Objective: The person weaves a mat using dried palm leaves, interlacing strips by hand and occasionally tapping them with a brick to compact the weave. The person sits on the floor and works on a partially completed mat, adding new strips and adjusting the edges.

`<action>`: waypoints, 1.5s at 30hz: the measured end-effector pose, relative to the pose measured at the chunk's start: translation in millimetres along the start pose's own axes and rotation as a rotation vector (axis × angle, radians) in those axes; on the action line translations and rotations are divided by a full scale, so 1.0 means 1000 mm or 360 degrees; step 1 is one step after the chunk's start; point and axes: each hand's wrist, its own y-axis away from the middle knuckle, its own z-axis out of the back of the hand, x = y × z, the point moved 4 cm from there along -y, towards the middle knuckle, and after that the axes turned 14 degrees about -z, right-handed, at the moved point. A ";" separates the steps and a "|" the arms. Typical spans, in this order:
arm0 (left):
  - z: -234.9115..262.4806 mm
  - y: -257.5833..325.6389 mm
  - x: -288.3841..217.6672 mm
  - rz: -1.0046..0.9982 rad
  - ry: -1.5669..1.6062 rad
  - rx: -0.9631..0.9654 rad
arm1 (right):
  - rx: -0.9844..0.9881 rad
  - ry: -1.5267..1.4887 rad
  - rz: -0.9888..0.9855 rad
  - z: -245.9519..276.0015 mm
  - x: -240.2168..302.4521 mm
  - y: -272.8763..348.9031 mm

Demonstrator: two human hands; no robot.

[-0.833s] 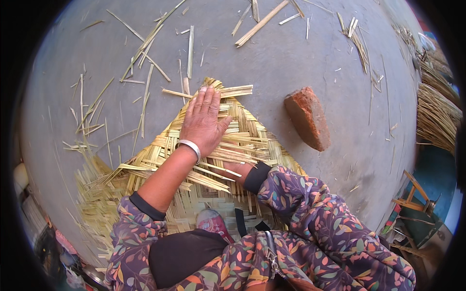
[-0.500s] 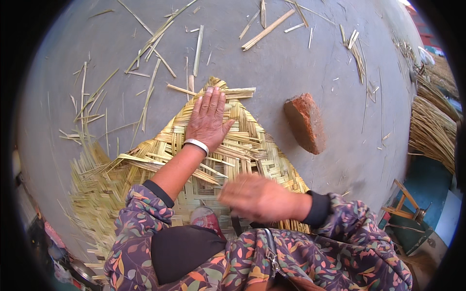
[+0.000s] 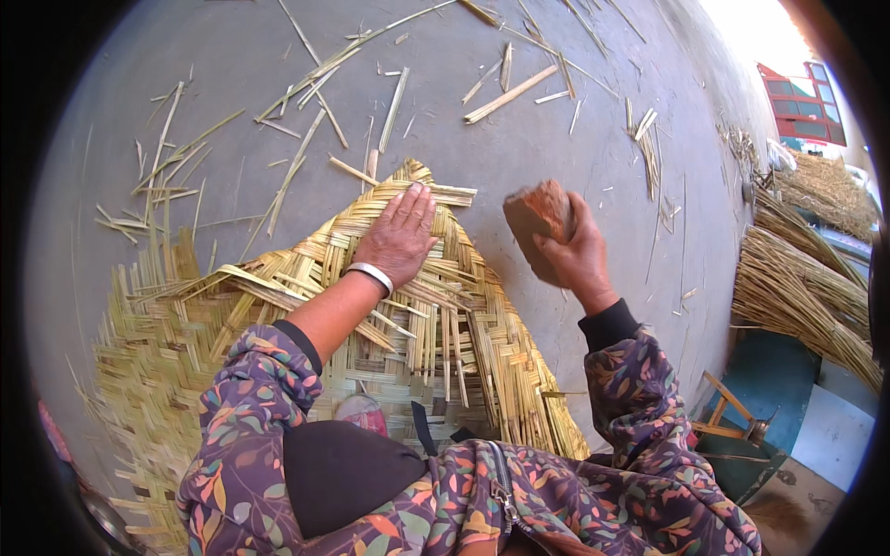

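A grey floor (image 3: 556, 148) spreads under everything, with a woven straw mat (image 3: 454, 278) lying across it, its far end narrowing to a folded point. At the right, bundled stalks (image 3: 807, 296) lie on their side. A rough reddish brick (image 3: 533, 227) is tilted just beside the mat's pointed end, to its right; whether it touches the floor I cannot tell. The right hand (image 3: 577, 250) grips the brick's right end, thumb on the near face. The left hand (image 3: 399, 236) lies flat near the point, palm down, fingers straight. Loose strips (image 3: 513, 94) litter the floor beyond. A pale bangle (image 3: 374, 275) circles the left wrist.
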 end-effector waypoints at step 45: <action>-0.003 0.007 -0.004 -0.0330 0.0290 -0.0210 | 0.0265 0.0921 0.1031 -0.078 0.183 -0.018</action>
